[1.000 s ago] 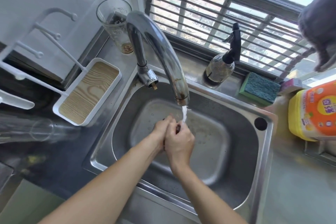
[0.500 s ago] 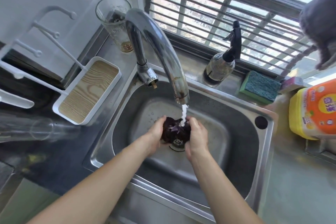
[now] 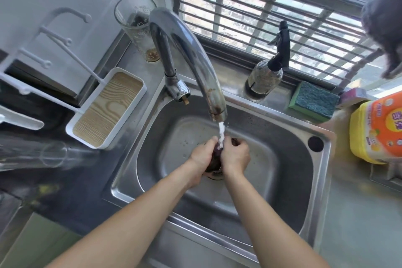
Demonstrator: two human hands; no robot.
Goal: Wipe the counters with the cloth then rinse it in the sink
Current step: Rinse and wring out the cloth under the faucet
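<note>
Both hands are bunched over the sink (image 3: 272, 213) drain, left hand (image 3: 201, 155) and right hand (image 3: 236, 156) with fingers curled tight around a dark cloth (image 3: 216, 154). Water from the faucet (image 3: 195, 56) lands right on it.

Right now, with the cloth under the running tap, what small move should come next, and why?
Probably squeeze the dark cloth once more: both the left hand and the right hand grip it above the sink drain, and the faucet stream falls straight onto it.
</note>
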